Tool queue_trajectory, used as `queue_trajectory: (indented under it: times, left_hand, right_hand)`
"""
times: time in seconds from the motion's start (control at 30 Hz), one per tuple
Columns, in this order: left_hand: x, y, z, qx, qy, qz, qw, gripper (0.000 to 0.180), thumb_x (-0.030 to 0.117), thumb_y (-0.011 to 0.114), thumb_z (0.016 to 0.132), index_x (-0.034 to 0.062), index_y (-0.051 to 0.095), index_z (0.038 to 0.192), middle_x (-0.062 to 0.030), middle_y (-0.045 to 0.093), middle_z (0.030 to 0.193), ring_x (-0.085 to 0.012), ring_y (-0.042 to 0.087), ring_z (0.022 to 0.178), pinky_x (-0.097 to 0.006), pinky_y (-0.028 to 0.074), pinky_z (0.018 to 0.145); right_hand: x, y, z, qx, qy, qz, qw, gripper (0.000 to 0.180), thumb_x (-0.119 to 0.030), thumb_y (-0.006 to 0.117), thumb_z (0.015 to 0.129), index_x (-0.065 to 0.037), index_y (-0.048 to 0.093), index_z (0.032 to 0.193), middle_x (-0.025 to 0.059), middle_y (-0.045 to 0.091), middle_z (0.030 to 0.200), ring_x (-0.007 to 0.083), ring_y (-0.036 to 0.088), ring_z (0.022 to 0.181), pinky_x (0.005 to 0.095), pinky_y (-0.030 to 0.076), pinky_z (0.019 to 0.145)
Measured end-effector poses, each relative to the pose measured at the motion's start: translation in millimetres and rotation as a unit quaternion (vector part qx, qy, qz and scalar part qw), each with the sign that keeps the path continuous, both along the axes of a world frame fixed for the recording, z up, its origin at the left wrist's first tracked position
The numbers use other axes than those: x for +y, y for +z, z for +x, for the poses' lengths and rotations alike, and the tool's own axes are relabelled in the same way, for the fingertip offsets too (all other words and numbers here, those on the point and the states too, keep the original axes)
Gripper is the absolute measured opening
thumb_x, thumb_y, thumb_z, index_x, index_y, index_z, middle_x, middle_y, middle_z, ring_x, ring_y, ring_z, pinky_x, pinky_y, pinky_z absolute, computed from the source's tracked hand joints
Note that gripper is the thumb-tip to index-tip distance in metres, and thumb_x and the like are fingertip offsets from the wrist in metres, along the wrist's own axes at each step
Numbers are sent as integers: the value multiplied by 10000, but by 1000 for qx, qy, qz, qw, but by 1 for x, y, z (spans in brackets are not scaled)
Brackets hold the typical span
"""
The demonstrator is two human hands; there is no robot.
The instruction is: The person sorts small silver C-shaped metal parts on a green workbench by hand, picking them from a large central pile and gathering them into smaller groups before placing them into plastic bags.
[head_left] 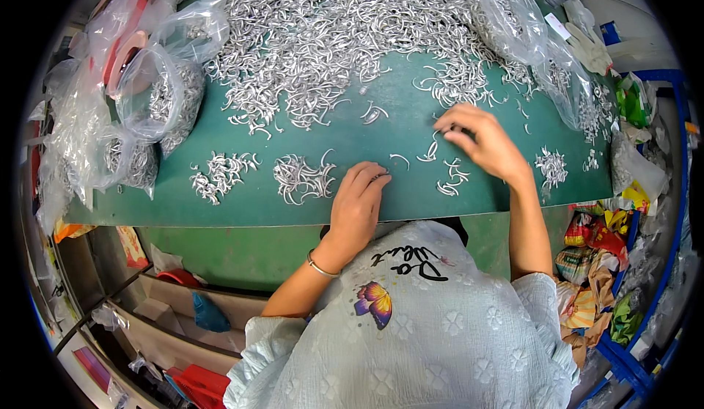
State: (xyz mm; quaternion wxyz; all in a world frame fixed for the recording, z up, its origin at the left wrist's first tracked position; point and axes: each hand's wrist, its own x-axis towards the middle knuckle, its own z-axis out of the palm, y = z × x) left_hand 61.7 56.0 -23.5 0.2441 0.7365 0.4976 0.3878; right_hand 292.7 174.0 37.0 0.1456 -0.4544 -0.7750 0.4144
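Observation:
Small curved silvery metal pieces lie all over the green table (411, 200). My left hand (356, 207) rests at the near edge, fingers curled together; what they hold, if anything, is hidden. Just left of it sits a small heap of curved metal pieces (299, 178). My right hand (484, 144) is over the table with thumb and fingers bent toward each other in a pinch. A few loose curved pieces (429, 152) lie by its fingertips, and a small cluster (453, 178) lies below it. Whether a piece is between those fingers is too small to make out.
A large pile of the pieces (330, 28) covers the far side. Clear plastic bags (176, 90) of pieces stand left, with another clear bag (513, 24) at far right. Smaller heaps lie at left (220, 174) and right (551, 167). Coloured packages (587, 255) sit beside the table.

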Motion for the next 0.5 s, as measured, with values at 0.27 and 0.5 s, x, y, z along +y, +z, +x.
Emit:
queue_trajectory:
  times: [0.27, 0.5]
  left_hand:
    - [1, 3, 1, 11, 4, -4, 1000, 272, -105, 606, 719, -52, 627, 984, -149, 594, 1053, -341, 565, 1050, -418, 484, 880]
    - [1, 3, 1, 9, 9, 0, 1000, 281, -116, 613, 712, -47, 627, 984, -144, 594, 1049, -338, 566, 1043, -414, 485, 875]
  right_hand:
    - [-3, -7, 10, -148, 49, 119, 981, 201, -9, 677, 770, -28, 615, 960, 105, 596, 947, 292, 553, 975, 392, 418, 875]
    - [-17, -15, 10, -85, 17, 222, 971, 125, -33, 678, 784, -26, 584, 866, 97, 584, 886, 292, 544, 900, 386, 423, 824]
